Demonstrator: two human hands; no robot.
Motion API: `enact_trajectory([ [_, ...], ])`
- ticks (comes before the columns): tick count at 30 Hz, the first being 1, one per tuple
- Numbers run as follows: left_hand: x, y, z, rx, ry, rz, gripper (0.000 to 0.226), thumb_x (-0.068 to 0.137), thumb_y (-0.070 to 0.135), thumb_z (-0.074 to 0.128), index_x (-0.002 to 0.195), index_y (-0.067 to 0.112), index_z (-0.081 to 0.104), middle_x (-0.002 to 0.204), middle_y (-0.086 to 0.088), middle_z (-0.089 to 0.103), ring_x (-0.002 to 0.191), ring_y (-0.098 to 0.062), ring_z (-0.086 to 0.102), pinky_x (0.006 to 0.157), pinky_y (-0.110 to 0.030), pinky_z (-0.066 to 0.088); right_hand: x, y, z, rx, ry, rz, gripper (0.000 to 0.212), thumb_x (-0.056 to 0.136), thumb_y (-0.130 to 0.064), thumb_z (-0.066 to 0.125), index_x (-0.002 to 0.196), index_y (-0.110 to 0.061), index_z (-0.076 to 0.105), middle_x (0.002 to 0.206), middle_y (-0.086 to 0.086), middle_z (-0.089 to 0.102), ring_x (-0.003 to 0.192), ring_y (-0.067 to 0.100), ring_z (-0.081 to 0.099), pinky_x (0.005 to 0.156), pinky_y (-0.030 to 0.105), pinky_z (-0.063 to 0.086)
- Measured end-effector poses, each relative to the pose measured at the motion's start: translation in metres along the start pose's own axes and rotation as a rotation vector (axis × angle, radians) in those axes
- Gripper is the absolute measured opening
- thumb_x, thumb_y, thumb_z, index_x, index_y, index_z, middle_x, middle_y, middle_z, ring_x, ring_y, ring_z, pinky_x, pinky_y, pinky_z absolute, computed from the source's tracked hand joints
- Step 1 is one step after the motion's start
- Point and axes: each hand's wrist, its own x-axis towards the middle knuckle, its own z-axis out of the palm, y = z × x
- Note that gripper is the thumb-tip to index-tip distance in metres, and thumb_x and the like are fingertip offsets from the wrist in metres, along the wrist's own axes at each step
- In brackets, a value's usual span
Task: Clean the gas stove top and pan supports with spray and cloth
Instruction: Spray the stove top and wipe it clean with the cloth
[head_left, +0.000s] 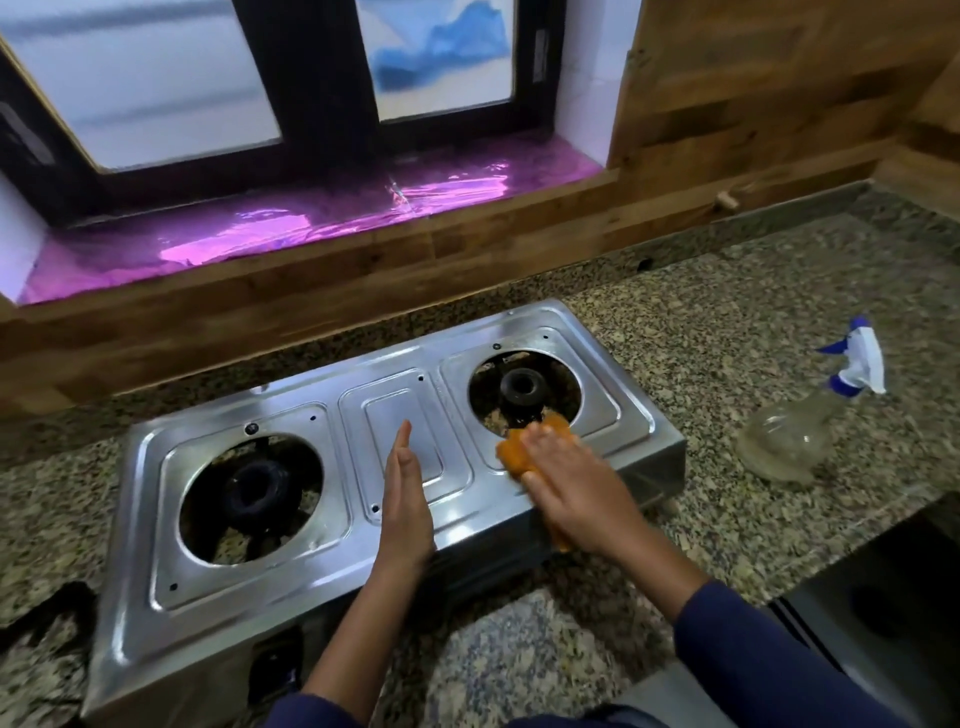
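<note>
The fingers (543, 441) of the right hand (571, 488) lie close together and fairly flat on top of an orange cloth (511, 457), pressing it onto the steel. They are not curled round it. The cloth shows past the fingertips at 11 o'clock and again under the wrist at 5 o'clock. It sits on the stove (332, 566) at the rim of the right burner hole, at 6 o'clock from the right burner (522, 387). The picture is slightly blurred here, so I cannot tell how the thumb lies.

The left hand (405, 499) holds nothing. Its fingers (401, 447) are straight and pressed together, the hand turned on its edge with the tips pointing to 12 o'clock, over the raised middle panel of the stove, between the two burner holes. Whether its edge touches the steel cannot be told. The left burner (254, 491) sits in its round hole at 9 o'clock from this hand.

A dark blue sleeve (753, 654) covers the right forearm at 5 o'clock.

The stove stands on a speckled stone counter (727, 301). The spray bottle (789, 441), clear with a white and blue head, lies on its side on the counter at 3 o'clock from the stove, well apart from both hands. At 12 o'clock, behind the stove, a wooden wall panel (727, 104) runs under a window sill (311, 228) covered in shiny pink foil.
</note>
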Motion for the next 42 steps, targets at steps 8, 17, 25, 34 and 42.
enact_trajectory([
  [8,0.001,0.006,0.011,-0.107,0.077,-0.058,0.055,0.099,0.055,0.017,0.148,0.034,0.034,0.152,0.020,0.030,0.141,-0.004,0.029,0.113,-0.027,0.020,0.009,0.008,0.001,-0.078,0.002,0.008,0.059,0.104,-0.045,0.021,0.157,-0.021,0.014,0.164,-0.004,0.009,0.152,0.011,0.005,0.121,0.032,-0.006],
  [17,0.014,0.017,0.034,-0.011,0.161,-0.189,0.072,0.083,0.082,0.021,0.141,0.044,0.041,0.154,0.002,0.036,0.140,-0.012,0.035,0.116,-0.047,0.030,0.025,-0.027,0.016,-0.038,-0.081,-0.338,0.062,0.100,-0.043,0.027,0.155,-0.014,0.026,0.161,0.004,0.027,0.150,0.019,0.019,0.121,0.036,0.002],
  [25,0.037,0.002,0.060,0.896,0.099,0.050,0.059,0.103,0.041,0.024,0.154,0.010,0.020,0.162,-0.008,0.013,0.150,-0.019,0.007,0.122,-0.040,0.004,0.032,0.106,-0.036,-0.147,0.016,0.116,0.066,0.100,-0.052,0.007,0.157,-0.018,-0.001,0.165,0.000,-0.003,0.151,0.016,-0.009,0.122,0.038,-0.006],
  [34,0.038,-0.003,0.060,1.042,0.073,0.057,0.062,0.100,0.040,0.016,0.155,0.011,0.011,0.163,-0.005,0.004,0.150,-0.016,-0.001,0.122,-0.039,0.001,0.151,0.119,-0.043,-0.167,0.004,0.088,0.064,0.104,-0.044,0.018,0.157,-0.009,0.008,0.166,0.008,0.006,0.153,0.022,0.000,0.123,0.044,0.002],
  [42,0.040,-0.006,0.060,1.072,0.074,0.048,0.073,0.091,0.049,0.002,0.155,0.015,0.008,0.162,0.000,-0.001,0.147,-0.009,-0.010,0.120,-0.034,-0.002,0.246,0.104,-0.038,-0.165,-0.011,0.070,0.065,0.103,-0.045,0.019,0.156,-0.007,0.012,0.165,0.011,0.007,0.152,0.025,0.003,0.121,0.048,-0.003],
])
